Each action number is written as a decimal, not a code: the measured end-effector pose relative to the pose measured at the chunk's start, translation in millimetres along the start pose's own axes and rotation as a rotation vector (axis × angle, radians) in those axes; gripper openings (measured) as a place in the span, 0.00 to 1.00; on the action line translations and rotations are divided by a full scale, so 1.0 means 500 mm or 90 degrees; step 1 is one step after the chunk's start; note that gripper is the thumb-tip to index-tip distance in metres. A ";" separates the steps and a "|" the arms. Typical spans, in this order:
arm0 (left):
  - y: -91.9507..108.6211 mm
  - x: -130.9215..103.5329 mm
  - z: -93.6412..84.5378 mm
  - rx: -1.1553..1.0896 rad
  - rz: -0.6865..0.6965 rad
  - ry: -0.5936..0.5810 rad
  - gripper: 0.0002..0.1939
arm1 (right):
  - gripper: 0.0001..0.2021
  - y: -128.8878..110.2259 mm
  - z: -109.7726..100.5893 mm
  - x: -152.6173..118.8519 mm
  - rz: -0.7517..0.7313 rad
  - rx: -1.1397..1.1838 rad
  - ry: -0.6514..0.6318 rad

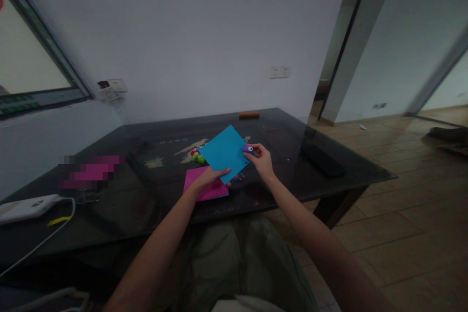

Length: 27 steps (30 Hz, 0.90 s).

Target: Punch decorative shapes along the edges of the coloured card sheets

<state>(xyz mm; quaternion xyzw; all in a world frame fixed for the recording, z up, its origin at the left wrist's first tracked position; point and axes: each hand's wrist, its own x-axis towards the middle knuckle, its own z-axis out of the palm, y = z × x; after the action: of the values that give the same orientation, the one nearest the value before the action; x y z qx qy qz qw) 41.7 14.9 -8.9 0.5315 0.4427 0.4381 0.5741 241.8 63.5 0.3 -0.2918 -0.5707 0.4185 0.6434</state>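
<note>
A blue sheet of paper (224, 151) is tilted up above the table, turned corner-up. My left hand (215, 175) grips its lower left edge, thumb on top. Between the thumb and fingers of my right hand (262, 158) is a small purple googly-eyed clip (247, 148), at the sheet's right corner. Whether its jaws are on the paper I cannot tell. Under my left wrist lies a pink sheet stack (193, 175) with some blue at its lower edge. Green googly-eyed pieces (199, 158) and a red one lie behind the blue sheet. Small blue and red bits (239, 177) show beneath it.
The dark glossy table (285, 131) meets the wall. A brown roll-shaped object (249, 114) lies at its back, a long black object (325, 161) at right. On the left are a pixelated pink patch (95, 170) and a white device (31, 207) with a cable.
</note>
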 end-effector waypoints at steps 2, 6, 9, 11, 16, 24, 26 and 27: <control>-0.002 0.000 -0.002 0.013 0.010 -0.003 0.24 | 0.17 0.000 0.000 0.000 -0.004 -0.002 0.001; -0.002 0.004 -0.005 0.041 0.037 0.019 0.24 | 0.17 -0.003 0.001 -0.001 -0.003 -0.013 0.004; -0.002 0.005 -0.007 0.070 0.046 0.015 0.22 | 0.17 -0.005 0.001 -0.002 -0.008 -0.007 0.006; -0.002 0.005 -0.008 0.083 0.060 0.012 0.21 | 0.17 -0.006 0.001 -0.003 -0.016 -0.006 0.009; 0.001 0.004 -0.008 0.095 0.072 0.021 0.18 | 0.16 -0.012 0.003 -0.007 -0.016 -0.020 0.011; 0.027 -0.010 0.008 0.142 0.084 0.016 0.14 | 0.16 -0.021 0.006 -0.008 -0.006 -0.018 0.009; 0.030 -0.012 0.008 0.154 0.099 0.009 0.15 | 0.16 -0.017 0.005 -0.006 -0.006 0.000 0.028; 0.030 -0.012 0.007 0.160 0.103 0.016 0.15 | 0.16 -0.015 0.003 -0.006 -0.004 0.013 0.042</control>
<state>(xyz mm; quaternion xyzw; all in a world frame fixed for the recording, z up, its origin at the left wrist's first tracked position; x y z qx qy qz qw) 43.1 9.1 6.8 0.6277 0.4566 0.4307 0.4604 241.8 57.4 5.6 -0.2971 -0.5462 0.4122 0.6660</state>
